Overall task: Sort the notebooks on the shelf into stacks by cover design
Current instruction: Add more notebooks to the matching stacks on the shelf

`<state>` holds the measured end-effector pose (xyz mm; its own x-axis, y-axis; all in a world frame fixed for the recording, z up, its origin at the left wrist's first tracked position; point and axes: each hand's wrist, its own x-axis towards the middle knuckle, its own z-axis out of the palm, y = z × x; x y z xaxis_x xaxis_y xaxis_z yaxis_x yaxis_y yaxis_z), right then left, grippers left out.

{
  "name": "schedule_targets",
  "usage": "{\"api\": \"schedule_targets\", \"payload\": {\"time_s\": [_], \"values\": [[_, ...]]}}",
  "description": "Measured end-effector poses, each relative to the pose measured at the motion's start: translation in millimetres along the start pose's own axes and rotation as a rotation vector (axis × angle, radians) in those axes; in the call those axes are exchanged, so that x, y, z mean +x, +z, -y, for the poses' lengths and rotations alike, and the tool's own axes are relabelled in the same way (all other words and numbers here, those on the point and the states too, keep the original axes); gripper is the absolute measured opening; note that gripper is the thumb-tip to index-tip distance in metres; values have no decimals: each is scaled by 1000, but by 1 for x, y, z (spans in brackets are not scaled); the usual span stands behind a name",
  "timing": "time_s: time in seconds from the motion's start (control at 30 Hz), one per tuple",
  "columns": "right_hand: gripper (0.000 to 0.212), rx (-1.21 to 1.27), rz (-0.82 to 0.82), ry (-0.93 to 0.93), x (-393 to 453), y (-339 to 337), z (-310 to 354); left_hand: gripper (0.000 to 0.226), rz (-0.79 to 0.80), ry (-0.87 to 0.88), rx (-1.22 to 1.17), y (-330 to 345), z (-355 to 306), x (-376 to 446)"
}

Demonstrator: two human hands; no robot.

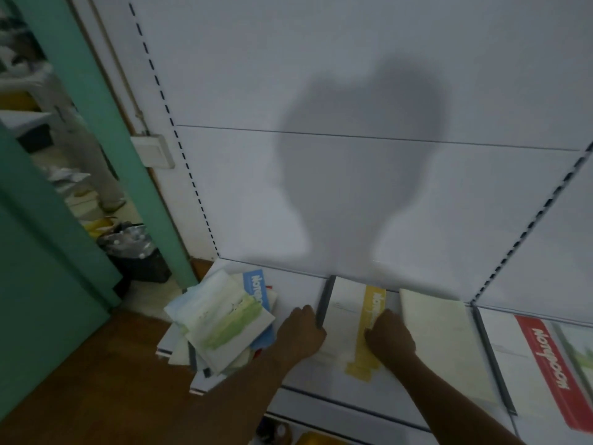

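A white notebook with a yellow band (369,354) lies flat on the white shelf (298,290). My left hand (300,332) grips its dark spine edge on the left. My right hand (390,338) rests on its cover over the yellow band, fingers curled. At the shelf's left end sits a messy pile: a watercolour-landscape notebook (221,319) on top, a blue-banded one (256,289) beneath. A plain cream notebook (449,342) lies right of my right hand. A red-banded notebook (552,364) lies on the adjoining shelf at the right.
The white back panel (353,187) rises behind the shelf, with my shadow on it. A green door frame (106,123) and a black bin (138,255) stand at the left. Brown wooden floor (96,380) lies below. A lower shelf edge (337,409) shows underneath.
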<state>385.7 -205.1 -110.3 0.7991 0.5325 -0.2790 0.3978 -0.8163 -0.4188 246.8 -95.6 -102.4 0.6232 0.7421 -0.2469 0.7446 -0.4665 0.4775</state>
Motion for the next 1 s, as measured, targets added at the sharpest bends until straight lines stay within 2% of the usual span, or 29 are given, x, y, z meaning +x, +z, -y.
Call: {"api": "schedule_targets", "payload": {"time_s": [0.07,0.23,0.33,0.47,0.57,0.63,0.7,0.77,0.8,1.0], "values": [[28,-32,-50,-78,-3,-1,15,30,-63,11,-46,-14,6,-4],[33,-43,84,-357,-13,4,80,30,-200,-90,-83,-60,38,-15],[32,40,102,-439,-20,21,120,30,-299,-171,-73,-86,69,-29],[36,18,170,-584,-39,48,163,44,-378,-336,-137,-105,117,-53],[39,14,235,-610,-51,70,182,57,-364,-467,-213,-117,145,-67],[40,-1,231,-593,-57,85,191,48,-328,-558,-364,-123,155,-75],[43,-16,166,-545,-64,93,196,32,-264,-616,-612,-124,159,-80],[49,-45,96,-506,-71,98,199,27,-192,-624,-774,-122,161,-84],[52,-49,82,-488,-73,101,200,31,-177,-607,-805,-118,163,-85],[53,76,152,-364,-78,110,198,25,-216,-580,-886,-105,177,-85]]}}
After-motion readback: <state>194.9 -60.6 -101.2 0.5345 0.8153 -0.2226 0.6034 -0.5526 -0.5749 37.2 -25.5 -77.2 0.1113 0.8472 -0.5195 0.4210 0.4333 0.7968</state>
